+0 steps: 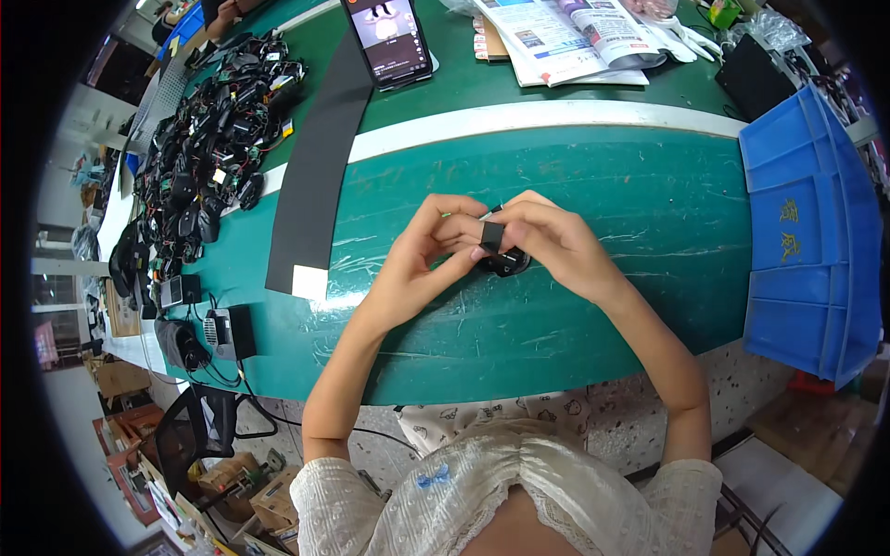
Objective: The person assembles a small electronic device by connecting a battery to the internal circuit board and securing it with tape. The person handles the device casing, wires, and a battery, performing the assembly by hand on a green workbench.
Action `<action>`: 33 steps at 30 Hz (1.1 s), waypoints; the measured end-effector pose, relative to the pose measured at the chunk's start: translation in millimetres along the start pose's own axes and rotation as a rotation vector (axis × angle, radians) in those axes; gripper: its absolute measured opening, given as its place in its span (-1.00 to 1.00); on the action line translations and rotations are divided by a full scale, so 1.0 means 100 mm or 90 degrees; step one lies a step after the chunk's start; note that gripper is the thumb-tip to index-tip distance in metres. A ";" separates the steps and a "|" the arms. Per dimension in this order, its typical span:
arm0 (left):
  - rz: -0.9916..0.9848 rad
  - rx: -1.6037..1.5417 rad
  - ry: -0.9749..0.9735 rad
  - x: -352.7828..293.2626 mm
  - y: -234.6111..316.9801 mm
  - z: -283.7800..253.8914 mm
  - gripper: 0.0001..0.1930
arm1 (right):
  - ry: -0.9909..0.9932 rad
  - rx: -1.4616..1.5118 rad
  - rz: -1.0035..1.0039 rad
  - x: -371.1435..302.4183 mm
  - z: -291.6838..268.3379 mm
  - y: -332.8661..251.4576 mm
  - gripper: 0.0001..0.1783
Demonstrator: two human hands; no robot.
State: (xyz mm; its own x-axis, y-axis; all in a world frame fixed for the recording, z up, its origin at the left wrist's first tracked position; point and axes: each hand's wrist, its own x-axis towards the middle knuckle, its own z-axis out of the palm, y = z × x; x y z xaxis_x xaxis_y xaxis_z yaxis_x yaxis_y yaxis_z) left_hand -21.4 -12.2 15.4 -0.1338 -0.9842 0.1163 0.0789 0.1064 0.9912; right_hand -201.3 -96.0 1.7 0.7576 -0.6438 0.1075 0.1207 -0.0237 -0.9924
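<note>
Above table (519,343), two hands (417,258) (567,252), one black block (492,238)

Pretty bright, even indoor light, shadows are soft. Bit of shiny glare on the green table (593,324), phone (387,42) screen's glowing. Fisheye bows the table's near edge, picture corners go black, rim's kinda soft.

Obscured and cropped items
Small black square block (492,237): partly covered by right hand (565,248). Black rounded part (509,265): upper side hidden. Black upright smartphone (389,42): top cropped.
</note>
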 end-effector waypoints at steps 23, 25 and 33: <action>-0.043 0.020 0.130 -0.01 -0.01 0.06 -0.86 | 0.067 -0.018 -0.055 0.02 0.09 0.10 -0.77; -0.053 0.004 0.150 -0.01 -0.05 0.04 -0.90 | 0.077 -0.061 -0.084 0.02 0.12 0.09 -0.76; -0.006 -0.091 0.204 -0.02 -0.05 0.09 -0.88 | 0.126 -0.106 -0.100 -0.02 0.21 0.11 -0.43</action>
State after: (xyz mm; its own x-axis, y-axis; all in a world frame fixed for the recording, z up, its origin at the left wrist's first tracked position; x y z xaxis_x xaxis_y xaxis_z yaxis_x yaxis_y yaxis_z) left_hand -30.1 -9.7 10.6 0.1803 -0.9819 0.0587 0.2200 0.0984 0.9705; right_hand -188.2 -79.1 -7.9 0.5961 -0.7589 0.2622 0.1072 -0.2484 -0.9627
